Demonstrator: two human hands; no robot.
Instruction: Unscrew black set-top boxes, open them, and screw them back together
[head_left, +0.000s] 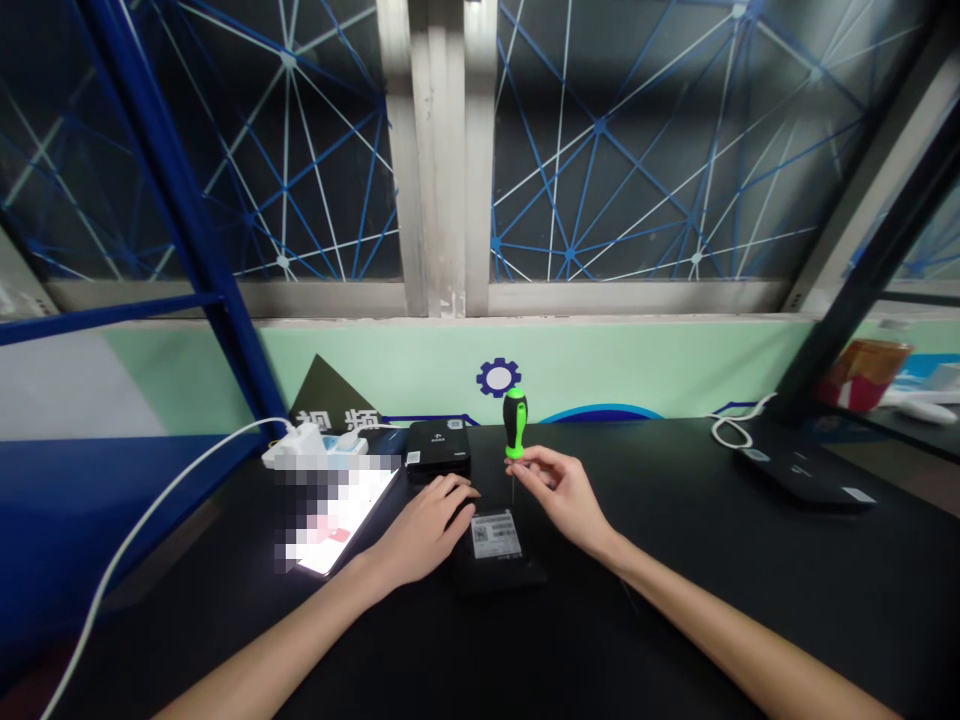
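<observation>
In the head view, a flat black device box (pixel 495 575) lies on the black table with a white printed label (pixel 496 535) on its upper face. My left hand (pixel 427 525) holds the box at its far left corner, fingers bent over the edge and thumb along the side. A green-and-black screwdriver (pixel 516 420) stands upright over the far right part of the box. The fingertips of my right hand (pixel 559 490) pinch it just below the handle. Its thin shaft points down to the box; whether the tip sits in a screw is too small to tell.
Behind my left hand are stacked black boxes (pixel 437 447). A lit phone (pixel 349 520) lies at left, near a white power strip (pixel 322 448) with a white cable (pixel 124 545). At right lies another black box (pixel 806 478) beside a coiled white cable (pixel 731 430).
</observation>
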